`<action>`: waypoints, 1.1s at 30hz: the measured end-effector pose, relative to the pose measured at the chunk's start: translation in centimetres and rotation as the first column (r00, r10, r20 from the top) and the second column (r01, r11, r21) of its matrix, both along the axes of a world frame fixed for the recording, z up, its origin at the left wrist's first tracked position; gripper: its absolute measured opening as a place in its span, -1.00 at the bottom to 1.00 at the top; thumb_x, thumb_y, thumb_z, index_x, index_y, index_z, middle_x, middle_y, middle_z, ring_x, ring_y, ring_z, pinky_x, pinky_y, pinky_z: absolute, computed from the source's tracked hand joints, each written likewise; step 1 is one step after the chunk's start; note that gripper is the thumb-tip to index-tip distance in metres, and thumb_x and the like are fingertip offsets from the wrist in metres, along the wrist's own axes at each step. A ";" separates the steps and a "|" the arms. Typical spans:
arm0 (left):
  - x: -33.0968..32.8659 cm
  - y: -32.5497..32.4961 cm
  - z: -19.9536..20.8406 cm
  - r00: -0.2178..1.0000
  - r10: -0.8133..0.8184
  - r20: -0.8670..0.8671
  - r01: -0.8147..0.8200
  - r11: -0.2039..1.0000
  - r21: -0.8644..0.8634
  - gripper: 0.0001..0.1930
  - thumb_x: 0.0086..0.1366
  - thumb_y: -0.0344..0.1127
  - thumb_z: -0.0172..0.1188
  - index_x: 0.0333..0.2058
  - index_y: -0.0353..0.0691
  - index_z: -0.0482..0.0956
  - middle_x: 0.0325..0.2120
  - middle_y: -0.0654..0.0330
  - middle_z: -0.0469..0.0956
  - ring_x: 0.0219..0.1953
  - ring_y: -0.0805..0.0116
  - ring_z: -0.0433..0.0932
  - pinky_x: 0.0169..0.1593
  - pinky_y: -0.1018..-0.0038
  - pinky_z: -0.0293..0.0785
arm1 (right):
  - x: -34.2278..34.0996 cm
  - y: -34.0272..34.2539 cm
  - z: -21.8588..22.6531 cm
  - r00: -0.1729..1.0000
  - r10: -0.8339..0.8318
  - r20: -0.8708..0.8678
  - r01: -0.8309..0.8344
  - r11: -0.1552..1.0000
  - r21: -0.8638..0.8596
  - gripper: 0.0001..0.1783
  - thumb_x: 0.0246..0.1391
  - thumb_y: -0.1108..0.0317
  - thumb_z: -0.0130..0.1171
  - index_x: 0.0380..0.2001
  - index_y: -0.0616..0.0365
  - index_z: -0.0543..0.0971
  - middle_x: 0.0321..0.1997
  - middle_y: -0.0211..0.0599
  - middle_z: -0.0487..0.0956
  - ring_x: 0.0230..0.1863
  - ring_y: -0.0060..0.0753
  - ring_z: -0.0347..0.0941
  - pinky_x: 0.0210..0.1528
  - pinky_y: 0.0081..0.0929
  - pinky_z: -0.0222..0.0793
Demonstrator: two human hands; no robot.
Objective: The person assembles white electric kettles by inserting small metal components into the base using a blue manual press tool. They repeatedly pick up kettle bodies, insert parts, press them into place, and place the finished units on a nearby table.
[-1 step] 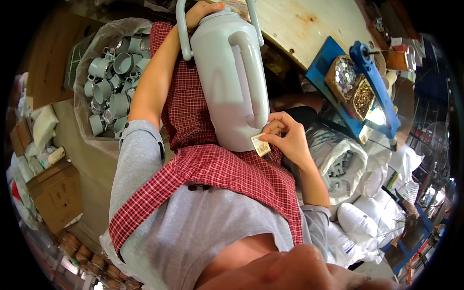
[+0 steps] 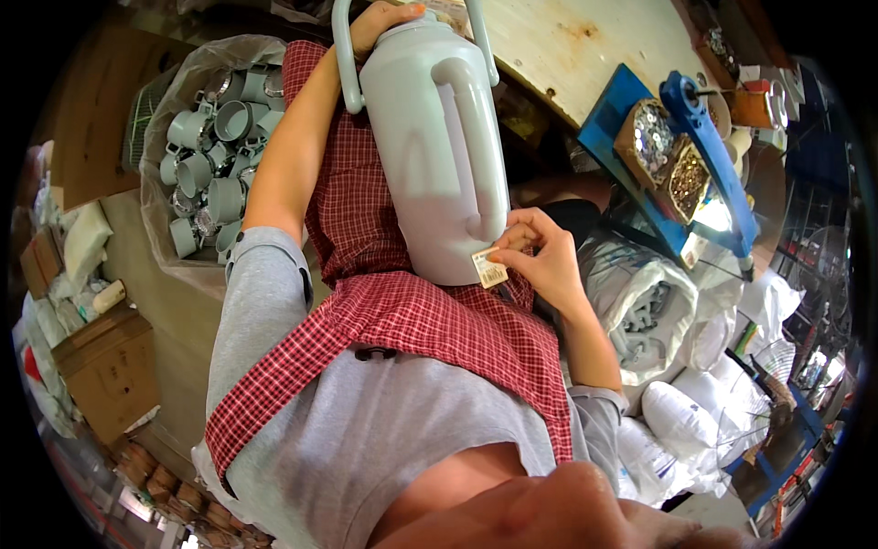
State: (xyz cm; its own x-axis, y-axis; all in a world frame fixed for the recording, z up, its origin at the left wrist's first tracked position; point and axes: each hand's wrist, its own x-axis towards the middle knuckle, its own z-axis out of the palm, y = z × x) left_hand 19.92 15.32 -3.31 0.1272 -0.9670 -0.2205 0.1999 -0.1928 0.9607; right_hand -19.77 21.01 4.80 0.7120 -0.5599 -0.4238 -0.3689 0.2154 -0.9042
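Note:
A pale grey-green jug (image 2: 421,156) with a side handle and a swing-up carrying handle rests across my lap, tilted, its top pointing away from me. My left hand (image 2: 377,26) is closed around the jug's top end, under one arm of the carrying handle; part of its grip is hidden behind the jug. Near the base, just below the side handle, my right hand (image 2: 541,256) pinches a small printed label (image 2: 489,268) between thumb and fingers. The label lies over the jug's lower edge; whether it touches the surface, I cannot tell.
On the left stands a plastic-lined bag of grey cup-shaped parts (image 2: 240,119). A worn worktable (image 2: 558,41) is ahead; at right, a blue metal stand (image 2: 604,119) has trays of small metal pieces. A white sack of grey parts (image 2: 672,348) and cardboard boxes (image 2: 110,371) are nearby.
The label has shifted slightly left and turned a little in my right hand. My left hand and the jug stay almost where they were.

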 end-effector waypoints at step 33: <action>-6.7 0.0 7.7 0.990 0.037 -0.134 -0.008 0.977 0.213 -0.32 0.35 0.19 -0.20 0.13 -0.32 0.39 0.08 -0.03 0.46 0.05 0.02 0.47 0.12 0.09 0.40 | -28.5 16.5 -4.7 0.333 -0.931 -0.147 0.161 0.210 -0.964 -0.50 -0.18 0.30 0.41 -0.10 0.18 0.58 0.00 -0.19 0.58 -0.01 -0.08 0.52 0.02 -0.25 0.43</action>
State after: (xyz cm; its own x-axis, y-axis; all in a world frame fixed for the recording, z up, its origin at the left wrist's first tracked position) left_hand 13.23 15.27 4.41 0.1030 -0.8938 -0.4364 0.3327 -0.3825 0.8619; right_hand -48.22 37.53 0.14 -0.2466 -0.9067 0.3420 -0.9281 0.1194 -0.3527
